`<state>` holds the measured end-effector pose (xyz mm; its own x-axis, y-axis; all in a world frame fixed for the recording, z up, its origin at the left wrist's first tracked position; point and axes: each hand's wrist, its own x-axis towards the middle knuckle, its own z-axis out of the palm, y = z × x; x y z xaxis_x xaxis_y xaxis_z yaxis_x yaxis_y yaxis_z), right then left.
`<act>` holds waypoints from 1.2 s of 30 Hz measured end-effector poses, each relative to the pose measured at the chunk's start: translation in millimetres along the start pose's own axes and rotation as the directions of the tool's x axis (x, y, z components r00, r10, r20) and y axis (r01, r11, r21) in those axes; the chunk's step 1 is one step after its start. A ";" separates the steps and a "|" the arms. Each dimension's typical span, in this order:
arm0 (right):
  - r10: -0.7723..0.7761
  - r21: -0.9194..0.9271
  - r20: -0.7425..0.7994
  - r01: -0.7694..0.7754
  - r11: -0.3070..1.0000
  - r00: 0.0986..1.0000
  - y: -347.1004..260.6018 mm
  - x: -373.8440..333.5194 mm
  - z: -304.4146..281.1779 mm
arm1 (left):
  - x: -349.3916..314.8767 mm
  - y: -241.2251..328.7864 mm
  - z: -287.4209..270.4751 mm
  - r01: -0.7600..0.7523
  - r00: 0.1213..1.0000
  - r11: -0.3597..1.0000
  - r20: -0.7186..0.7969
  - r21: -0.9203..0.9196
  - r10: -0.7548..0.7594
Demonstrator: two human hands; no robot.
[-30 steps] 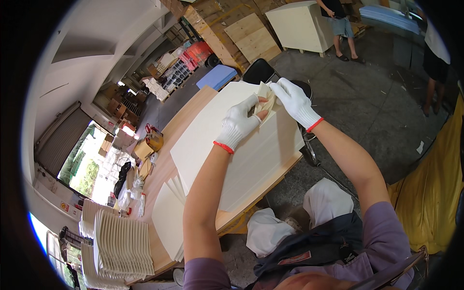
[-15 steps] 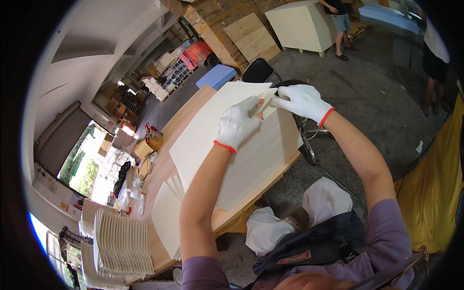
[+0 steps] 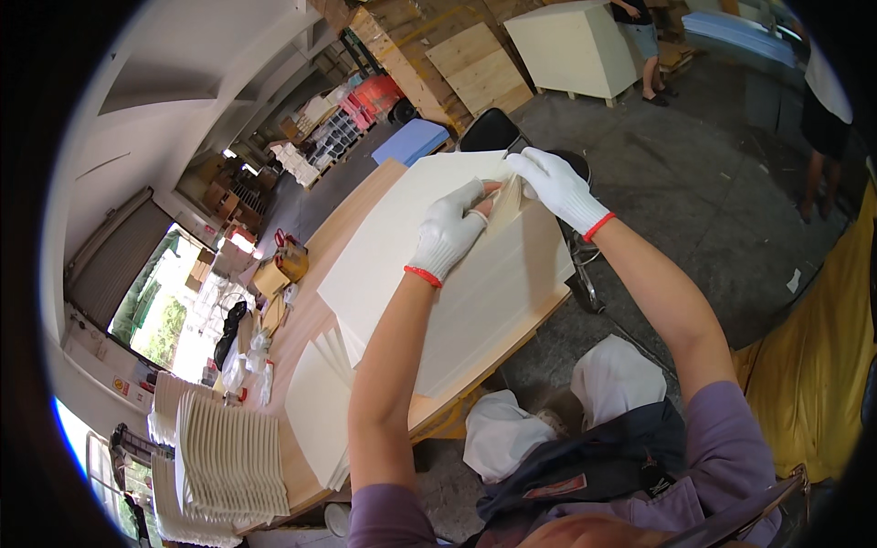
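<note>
My left hand (image 3: 448,230), in a white knit glove with a red cuff and bare fingertips, rests on a large cream-white sheet (image 3: 388,251) lying on the table. Its thumb and fingers are closed at the sheet's far right edge. My right hand (image 3: 559,192), gloved alike, holds the far right corner, where the sheet material is lifted and curled between the two hands. How many layers are in the fingers is hidden. Beneath lies a broad pale sheet or stack (image 3: 493,306). Several fanned white sheets (image 3: 320,406) lie by my left forearm.
The wooden table (image 3: 315,315) bears tall stacks of wavy-edged white sheets (image 3: 228,457) at the near left. Tape and plastic bags (image 3: 260,356) lie along its left side. A black chair (image 3: 491,130) stands beyond the far end. Two people stand at the far right, near a large pale box (image 3: 575,50).
My right hand has moved slightly left at the corner, and its fingers have closed in. The sheet edge between my hands is now more curled. My left hand has barely shifted.
</note>
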<state>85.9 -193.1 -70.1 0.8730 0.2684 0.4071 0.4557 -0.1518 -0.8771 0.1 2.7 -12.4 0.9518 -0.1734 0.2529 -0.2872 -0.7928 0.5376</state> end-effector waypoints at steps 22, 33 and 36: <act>-0.053 -0.075 -0.101 0.046 0.996 0.993 -2.3 -9.9 7.0 | -6.3 9.6 0.3 -0.039 0.996 0.997 -0.079 -0.068 0.034; -0.097 -0.072 -0.134 0.088 0.993 0.986 5.8 -8.1 8.2 | -1.8 9.6 0.9 0.046 0.999 0.998 -0.005 0.048 -0.046; -0.062 -0.045 -0.120 0.057 0.997 0.991 0.4 -10.6 6.2 | -3.0 12.9 0.6 0.037 0.999 0.999 -0.006 0.024 -0.037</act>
<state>75.8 -190.1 -76.4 0.8575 0.1614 0.4885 0.5122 -0.1789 -0.8400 -6.4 -7.4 -6.7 0.9611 -0.1406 0.2378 -0.2494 -0.8123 0.5273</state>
